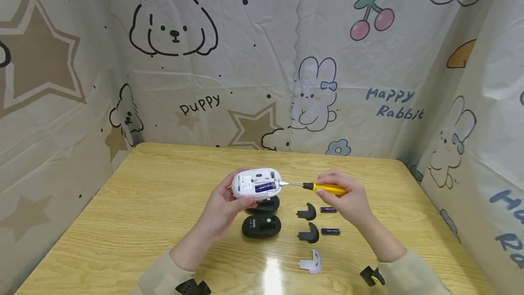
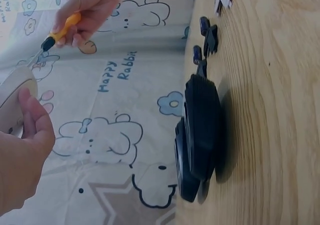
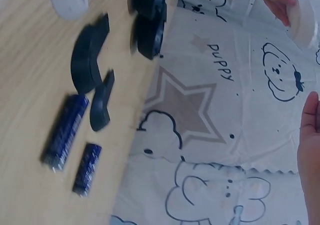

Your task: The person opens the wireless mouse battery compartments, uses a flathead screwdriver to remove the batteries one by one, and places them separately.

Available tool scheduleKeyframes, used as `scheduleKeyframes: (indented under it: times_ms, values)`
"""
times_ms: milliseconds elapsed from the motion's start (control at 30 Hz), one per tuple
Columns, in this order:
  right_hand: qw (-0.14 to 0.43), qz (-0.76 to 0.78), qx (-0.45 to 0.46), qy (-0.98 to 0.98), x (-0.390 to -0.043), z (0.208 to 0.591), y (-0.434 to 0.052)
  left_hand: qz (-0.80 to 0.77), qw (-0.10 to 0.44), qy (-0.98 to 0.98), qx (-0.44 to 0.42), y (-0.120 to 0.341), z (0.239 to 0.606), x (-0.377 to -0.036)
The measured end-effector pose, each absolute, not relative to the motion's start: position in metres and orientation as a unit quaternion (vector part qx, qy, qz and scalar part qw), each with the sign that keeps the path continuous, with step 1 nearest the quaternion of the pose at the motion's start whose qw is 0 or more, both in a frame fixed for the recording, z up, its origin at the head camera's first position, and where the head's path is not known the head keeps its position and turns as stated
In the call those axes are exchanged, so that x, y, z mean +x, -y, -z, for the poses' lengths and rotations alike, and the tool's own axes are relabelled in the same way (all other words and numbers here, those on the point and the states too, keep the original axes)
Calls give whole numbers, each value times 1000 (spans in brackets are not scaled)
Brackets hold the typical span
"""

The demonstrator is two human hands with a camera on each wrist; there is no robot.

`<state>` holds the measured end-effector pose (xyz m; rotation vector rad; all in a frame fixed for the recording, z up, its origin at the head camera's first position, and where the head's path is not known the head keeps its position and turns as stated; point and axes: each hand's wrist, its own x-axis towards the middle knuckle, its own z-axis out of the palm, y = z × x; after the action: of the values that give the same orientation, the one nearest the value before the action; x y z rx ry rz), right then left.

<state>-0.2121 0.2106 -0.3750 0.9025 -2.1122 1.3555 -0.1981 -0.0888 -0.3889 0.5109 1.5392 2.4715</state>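
My left hand [image 1: 223, 206] holds a white computer mouse [image 1: 247, 185] above the table, its underside facing me. A dark blue battery [image 1: 265, 187] lies in the mouse's uncovered slot. My right hand [image 1: 344, 195] grips the yellow handle of a screwdriver [image 1: 329, 189]. Its metal tip meets the right end of the mouse, beside the battery slot; the exact contact is too small to make out. In the left wrist view, the left thumb [image 2: 30, 105] presses the edge of the mouse. The right wrist view shows only part of the right hand [image 3: 310, 145].
Two black mice [image 1: 262, 227] lie underside up below the white one. To their right are two black battery covers [image 1: 309, 234], a white cover [image 1: 312, 264] and two loose batteries [image 1: 330, 231]. A patterned cloth [image 1: 254, 58] hangs behind the wooden table [image 1: 163, 186].
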Motion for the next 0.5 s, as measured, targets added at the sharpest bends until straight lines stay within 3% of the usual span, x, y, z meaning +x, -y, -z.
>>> scheduleKeyframes:
  times_ms: [233,500]
  values:
    - [286,-430,418,747,-201,345,-200,-796,74,-577,168,92,387,-199]
    - [279,-407,480,726,-203,333,-196,-773,75,-604,181,96,384,-199]
